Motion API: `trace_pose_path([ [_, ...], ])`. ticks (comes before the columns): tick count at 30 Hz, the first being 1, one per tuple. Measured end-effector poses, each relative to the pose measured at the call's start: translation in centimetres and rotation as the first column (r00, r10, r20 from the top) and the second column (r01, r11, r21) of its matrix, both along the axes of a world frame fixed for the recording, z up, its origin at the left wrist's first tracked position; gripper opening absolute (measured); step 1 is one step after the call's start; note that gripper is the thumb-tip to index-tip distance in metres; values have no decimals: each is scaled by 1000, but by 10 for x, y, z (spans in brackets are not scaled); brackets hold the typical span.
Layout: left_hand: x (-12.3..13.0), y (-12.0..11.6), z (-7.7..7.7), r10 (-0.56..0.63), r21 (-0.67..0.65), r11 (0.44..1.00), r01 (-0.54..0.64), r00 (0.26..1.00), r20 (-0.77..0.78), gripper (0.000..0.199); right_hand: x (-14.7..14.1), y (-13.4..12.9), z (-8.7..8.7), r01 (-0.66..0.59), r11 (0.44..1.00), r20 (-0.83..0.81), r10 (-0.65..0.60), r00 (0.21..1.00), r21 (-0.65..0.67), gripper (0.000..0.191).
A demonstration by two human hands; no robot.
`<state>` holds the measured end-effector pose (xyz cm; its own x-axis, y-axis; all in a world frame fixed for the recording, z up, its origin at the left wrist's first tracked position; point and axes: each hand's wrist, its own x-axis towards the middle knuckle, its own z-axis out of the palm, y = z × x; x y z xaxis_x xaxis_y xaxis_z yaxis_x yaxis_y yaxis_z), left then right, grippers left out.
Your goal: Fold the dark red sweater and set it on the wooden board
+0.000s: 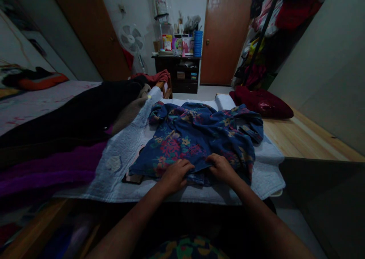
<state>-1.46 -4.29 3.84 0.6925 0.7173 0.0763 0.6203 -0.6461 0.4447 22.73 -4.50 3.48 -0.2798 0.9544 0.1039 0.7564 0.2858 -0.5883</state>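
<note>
A dark blue shirt with red and yellow flowers (pixel 196 137) lies spread on a white cloth (pixel 119 175) over a table. My left hand (pixel 177 175) is closed on the shirt's near edge, left of its middle. Close by on the right, my right hand (pixel 221 167) pinches the same edge between thumb and fingers. The fabric between the two hands is slightly raised. A dark flat object with a pinkish surface (pixel 133 178), perhaps a phone, sticks out from under the shirt's left corner.
Dark and purple clothes (pixel 57 164) are heaped at the left beside a bed (pixel 17 110). A maroon cushion-like bundle (pixel 262 103) rests on a wooden surface (pixel 302 139) at the right. Behind stand a dark cabinet (pixel 185 86), a white fan (pixel 131 38) and a brown door (pixel 225 34).
</note>
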Motion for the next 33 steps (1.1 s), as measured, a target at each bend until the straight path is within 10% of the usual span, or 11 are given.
trace_pose_path([
  [11,33,-15,-18,-47,163,987,11,975,218,15,-5,-6,4,-102,995,-246,95,965,-17,18],
  [26,42,-19,-30,70,115,989,-97,973,218,21,-8,-31,-8,-127,992,20,127,992,7,14],
  [30,34,-14,-30,154,95,982,-164,982,107,53,-8,-28,-6,-127,989,100,119,988,73,17],
  [33,21,-7,-20,189,126,976,-178,979,-82,37,-7,-29,-4,-144,975,145,119,982,171,18],
])
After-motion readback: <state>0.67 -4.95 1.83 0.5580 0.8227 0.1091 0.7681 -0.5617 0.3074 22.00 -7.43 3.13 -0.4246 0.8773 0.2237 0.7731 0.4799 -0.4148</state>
